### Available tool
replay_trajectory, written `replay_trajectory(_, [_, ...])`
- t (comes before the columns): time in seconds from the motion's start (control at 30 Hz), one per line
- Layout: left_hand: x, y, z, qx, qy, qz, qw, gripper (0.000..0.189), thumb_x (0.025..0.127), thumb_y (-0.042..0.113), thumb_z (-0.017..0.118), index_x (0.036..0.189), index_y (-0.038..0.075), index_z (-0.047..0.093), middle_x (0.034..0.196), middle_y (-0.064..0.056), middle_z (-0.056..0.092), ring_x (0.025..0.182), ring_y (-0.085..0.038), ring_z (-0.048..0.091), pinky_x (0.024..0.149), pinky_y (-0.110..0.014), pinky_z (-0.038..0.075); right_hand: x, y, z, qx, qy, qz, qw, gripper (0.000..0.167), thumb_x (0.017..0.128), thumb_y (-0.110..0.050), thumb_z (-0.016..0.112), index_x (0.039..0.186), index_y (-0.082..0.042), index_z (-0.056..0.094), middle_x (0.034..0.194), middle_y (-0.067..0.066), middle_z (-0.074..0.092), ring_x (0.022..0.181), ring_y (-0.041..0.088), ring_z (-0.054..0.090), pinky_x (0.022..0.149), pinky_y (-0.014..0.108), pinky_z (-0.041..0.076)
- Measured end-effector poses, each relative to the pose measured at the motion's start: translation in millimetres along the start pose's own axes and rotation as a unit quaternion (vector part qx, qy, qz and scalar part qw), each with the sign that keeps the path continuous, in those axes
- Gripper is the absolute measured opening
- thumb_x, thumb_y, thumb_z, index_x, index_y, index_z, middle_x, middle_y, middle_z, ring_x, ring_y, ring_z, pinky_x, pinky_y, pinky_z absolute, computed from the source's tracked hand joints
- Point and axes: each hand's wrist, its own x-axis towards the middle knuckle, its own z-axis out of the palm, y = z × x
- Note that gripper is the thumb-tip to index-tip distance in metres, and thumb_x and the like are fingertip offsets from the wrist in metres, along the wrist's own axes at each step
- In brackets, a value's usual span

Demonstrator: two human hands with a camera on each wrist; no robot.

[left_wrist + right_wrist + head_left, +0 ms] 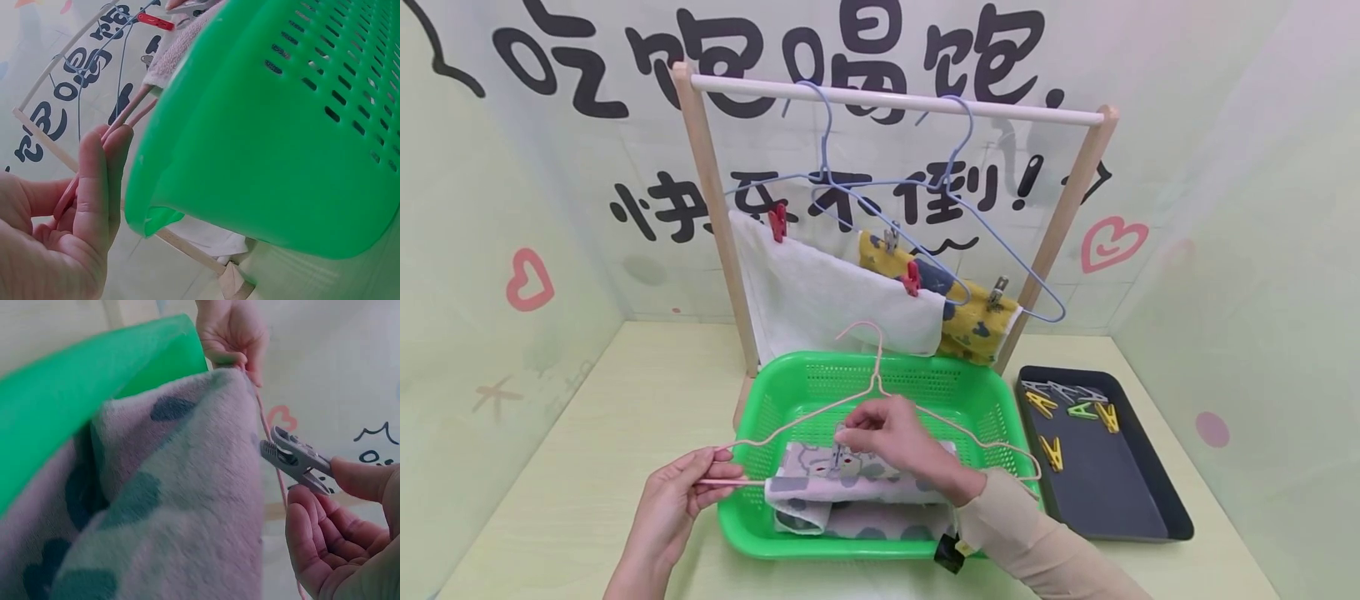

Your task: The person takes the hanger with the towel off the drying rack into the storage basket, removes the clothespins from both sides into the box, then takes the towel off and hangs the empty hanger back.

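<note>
My left hand [688,492] grips the left end of a pink hanger [878,367]. A pale pink towel with grey spots [887,490] is folded over the hanger's bottom bar, its lower part lying in the green basket [835,547]. Between thumb and fingers, my right hand [891,433] pinches a grey clothespin [297,459]. The clothespin's tips are right at the towel's folded top edge in the right wrist view. From the left wrist, the bar [128,106] runs from my fingers into the towel fold, beside the basket's rim.
Behind the basket stands a wooden rack [700,167] with a white rail. Blue hangers on it hold a white towel [835,283] with red clips and a yellow patterned towel [977,321] with grey clips. A dark tray [1105,483] at right holds several clothespins [1051,454].
</note>
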Motion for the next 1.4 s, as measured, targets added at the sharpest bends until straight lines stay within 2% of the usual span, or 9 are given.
replay_trajectory(0.13, [-0.1, -0.5, -0.7, 0.001, 0.002, 0.000, 1.0000, 0.034, 0.102, 0.005, 0.038, 0.095, 0.004, 0.072, 0.083, -0.008, 0.072, 0.076, -0.016, 0.070, 0.067, -0.023, 0.057, -3.1, 0.3, -14.1, -0.006, 0.014, -0.019, 0.9997, 0.017, 0.085, -0.013, 0.069, 0.088, 0.003, 0.068, 0.074, 0.011, 0.067, 0.062, 0.013, 0.061, 0.058, 0.026, 0.055])
replay_trajectory(0.23, [-0.2, -0.8, -1.4, 0.000, 0.005, 0.000, 1.0000, 0.035, 0.102, 0.005, 0.038, 0.095, 0.004, 0.072, 0.082, -0.008, 0.072, 0.076, -0.016, 0.070, 0.066, -0.023, 0.057, -9.1, 0.5, -27.1, -0.014, 0.030, -0.013, 0.9994, 0.019, 0.085, -0.016, 0.069, 0.088, 0.003, 0.068, 0.077, 0.016, 0.067, 0.064, 0.021, 0.063, 0.057, 0.026, 0.055])
replay_trajectory(0.33, [-0.3, -0.9, -2.2, 0.001, 0.006, 0.000, 1.0000, 0.034, 0.102, 0.006, 0.038, 0.095, 0.004, 0.072, 0.082, -0.008, 0.072, 0.076, -0.017, 0.070, 0.066, -0.023, 0.057, -16.2, 1.5, -42.8, -0.031, 0.048, -0.005, 0.9984, 0.020, 0.085, -0.018, 0.070, 0.088, 0.002, 0.068, 0.076, 0.016, 0.067, 0.066, 0.026, 0.063, 0.058, 0.029, 0.055])
replay_trajectory(0.53, [0.2, -0.9, -2.9, -0.002, 0.006, 0.002, 1.0000, 0.034, 0.102, 0.005, 0.038, 0.095, 0.004, 0.072, 0.082, -0.008, 0.072, 0.076, -0.017, 0.070, 0.066, -0.023, 0.057, -34.1, 8.7, -75.6, -0.030, 0.086, 0.014, 0.9958, 0.021, 0.087, -0.015, 0.068, 0.091, 0.005, 0.066, 0.072, 0.008, 0.064, 0.063, 0.016, 0.059, 0.057, 0.024, 0.054])
replay_trajectory(0.67, [0.9, -1.1, -2.7, -0.005, 0.005, 0.003, 1.0000, 0.035, 0.102, 0.005, 0.037, 0.095, 0.004, 0.072, 0.082, -0.008, 0.072, 0.076, -0.017, 0.070, 0.066, -0.023, 0.057, -47.9, 14.8, -93.1, -0.022, 0.106, 0.032, 0.9937, 0.022, 0.088, -0.014, 0.066, 0.095, 0.007, 0.064, 0.075, 0.009, 0.064, 0.065, 0.017, 0.060, 0.056, 0.026, 0.053])
replay_trajectory(0.77, [1.5, -1.3, -2.2, -0.005, 0.007, 0.002, 1.0000, 0.035, 0.102, 0.005, 0.038, 0.095, 0.004, 0.072, 0.082, -0.008, 0.072, 0.075, -0.016, 0.070, 0.066, -0.022, 0.057, -56.8, 18.9, -105.1, -0.025, 0.128, 0.047, 0.9903, 0.023, 0.088, -0.013, 0.067, 0.097, 0.008, 0.063, 0.078, 0.011, 0.065, 0.067, 0.017, 0.062, 0.059, 0.029, 0.056])
replay_trajectory(1.07, [1.7, -2.4, -3.3, -0.001, 0.015, -0.005, 0.9999, 0.034, 0.101, 0.006, 0.039, 0.094, 0.004, 0.072, 0.081, -0.008, 0.072, 0.074, -0.017, 0.070, 0.065, -0.023, 0.057, -84.5, 34.0, -139.9, -0.043, 0.214, 0.076, 0.9729, 0.029, 0.087, -0.015, 0.069, 0.099, 0.010, 0.060, 0.080, 0.006, 0.065, 0.070, 0.010, 0.064, 0.065, 0.024, 0.057])
replay_trajectory(1.23, [2.0, -3.1, -3.5, 0.002, 0.019, -0.007, 0.9998, 0.034, 0.101, 0.006, 0.039, 0.093, 0.004, 0.072, 0.081, -0.008, 0.072, 0.074, -0.017, 0.070, 0.065, -0.023, 0.057, -94.6, 46.2, -158.4, -0.102, 0.259, 0.097, 0.9555, 0.030, 0.086, -0.019, 0.070, 0.098, 0.007, 0.060, 0.078, 0.007, 0.065, 0.066, 0.007, 0.062, 0.062, 0.022, 0.056])
replay_trajectory(1.4, [3.2, -3.7, -3.0, 0.002, 0.017, -0.006, 0.9998, 0.034, 0.102, 0.006, 0.039, 0.093, 0.005, 0.072, 0.080, -0.008, 0.072, 0.074, -0.017, 0.070, 0.065, -0.023, 0.057, -98.6, 59.4, -173.8, -0.146, 0.282, 0.122, 0.9404, 0.032, 0.087, -0.023, 0.069, 0.098, 0.007, 0.061, 0.076, 0.007, 0.065, 0.063, 0.006, 0.061, 0.058, 0.019, 0.053])
